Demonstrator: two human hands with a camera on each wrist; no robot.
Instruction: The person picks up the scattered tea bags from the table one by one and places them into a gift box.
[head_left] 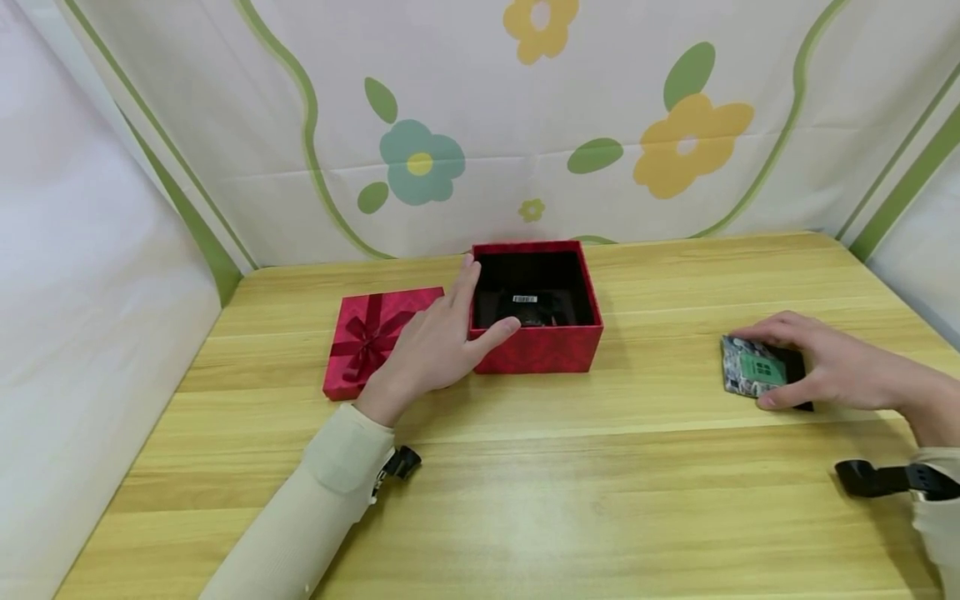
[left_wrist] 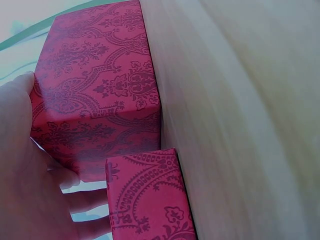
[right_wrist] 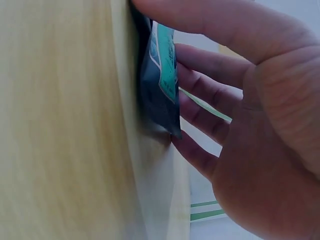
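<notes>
An open red patterned gift box [head_left: 538, 348] stands towards the back of the table. Inside it lies a dark packet [head_left: 534, 312] with a white barcode label. My left hand [head_left: 438, 342] touches the box's left side, its fingers fairly straight and its thumb at the front rim. Beside the box, partly behind that hand, is the red lid [head_left: 351, 333] with a ribbon bow. Over at the right, my right hand [head_left: 840, 362] holds a flat dark packet [head_left: 750, 367] with a green label by its edges, thumb on the near side and fingers on the far side.
The wood-grain table [head_left: 525, 483] reaches back to a white curtain [head_left: 510, 100] printed with flowers. More white cloth hangs at both sides. A black strap device [head_left: 877, 479] sits on the right wrist.
</notes>
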